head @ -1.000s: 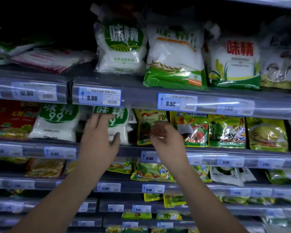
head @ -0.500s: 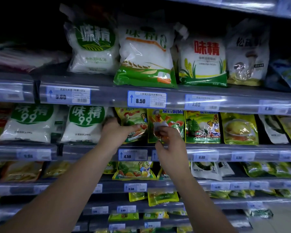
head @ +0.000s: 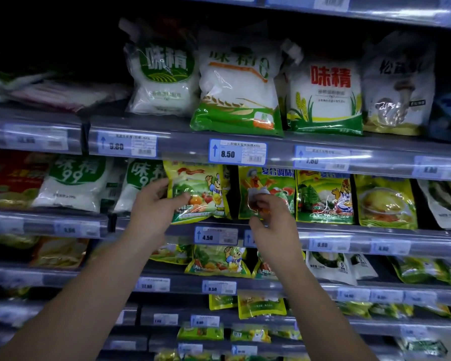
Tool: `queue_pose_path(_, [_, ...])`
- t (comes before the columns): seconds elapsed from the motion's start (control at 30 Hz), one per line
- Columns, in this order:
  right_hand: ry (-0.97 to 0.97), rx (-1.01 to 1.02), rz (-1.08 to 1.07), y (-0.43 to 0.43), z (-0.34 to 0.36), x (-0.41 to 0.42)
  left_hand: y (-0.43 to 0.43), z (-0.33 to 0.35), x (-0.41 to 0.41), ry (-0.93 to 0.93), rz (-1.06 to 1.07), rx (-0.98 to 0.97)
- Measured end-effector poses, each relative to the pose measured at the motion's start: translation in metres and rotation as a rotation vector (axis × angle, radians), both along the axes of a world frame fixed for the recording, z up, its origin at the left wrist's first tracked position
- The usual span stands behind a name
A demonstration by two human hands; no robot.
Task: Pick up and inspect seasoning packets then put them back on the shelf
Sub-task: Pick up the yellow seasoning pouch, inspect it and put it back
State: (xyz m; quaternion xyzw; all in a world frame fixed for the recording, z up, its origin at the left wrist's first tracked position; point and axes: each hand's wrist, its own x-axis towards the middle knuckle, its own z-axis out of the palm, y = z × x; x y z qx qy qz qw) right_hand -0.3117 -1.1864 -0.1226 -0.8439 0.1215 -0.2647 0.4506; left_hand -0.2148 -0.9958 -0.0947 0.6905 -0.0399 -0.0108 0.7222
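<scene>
Pick-up step. My left hand (head: 154,204) grips the yellow-green packet (head: 197,194), which stands on the second shelf (head: 427,238), right of the white bags (head: 76,183). My right hand (head: 270,220) is curled round a pale scrap (head: 258,195) I can't identify. Next move: draw the packet clear and turn it to read.

One head-worn camera looks forward, close to the shelves (head: 271,142), the hands (head: 154,204) central.

Middle shelf (head: 427,241): four yellow packets (head: 323,196), two white 99-bags (head: 73,183). Two hands (head: 154,204).
</scene>
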Motion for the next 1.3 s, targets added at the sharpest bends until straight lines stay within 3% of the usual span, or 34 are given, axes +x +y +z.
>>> queue_pose_path(0.1, [-0.03, -0.003, -0.021, 0.003, -0.001, 0.002, 0.031, -0.004, -0.012, 0.081, -0.02, -0.153])
queue_pose_path(0.2, [-0.086, 0.061, -0.013, 0.019, 0.004, 0.002, 0.052, -0.003, -0.027, 0.108, -0.125, -0.142])
queue_pose_path(0.4, [0.088, 0.47, 0.341, 0.053, 0.002, 0.001, 0.064, -0.021, -0.051, 0.085, -0.306, -0.013])
queue_pose_path(0.57, [0.118, 0.358, 0.424, 0.062, -0.007, -0.011, 0.08, -0.029, -0.051, 0.088, -0.292, 0.055])
queue_pose_path(0.73, [0.221, 0.487, 0.463, 0.062, -0.016, -0.027, 0.099, -0.034, -0.05, 0.063, -0.246, 0.039])
queue_pose_path(0.8, [0.217, 0.539, 0.449, 0.065, -0.021, -0.033, 0.104, -0.036, -0.05, -0.01, -0.193, 0.147])
queue_pose_path(0.9, [0.2, 0.593, 0.436, 0.068, -0.034, -0.035, 0.108, -0.034, -0.051, -0.254, -0.031, 0.494])
queue_pose_path(0.97, [0.205, 0.608, 0.423, 0.071, -0.036, -0.036, 0.11, -0.033, -0.051, -0.324, 0.003, 0.571])
queue_pose_path(1.13, [0.235, 0.684, 0.329, 0.085, -0.04, -0.037, 0.113, -0.031, -0.043, -0.243, -0.159, 0.37])
queue_pose_path(1.23, [0.199, 0.612, 0.349, 0.088, -0.043, -0.036, 0.116, -0.032, -0.033, -0.235, -0.193, 0.461])
queue_pose_path(1.3, [0.165, 0.568, 0.384, 0.085, -0.042, -0.036, 0.121, -0.023, -0.023, -0.263, -0.098, 0.473])
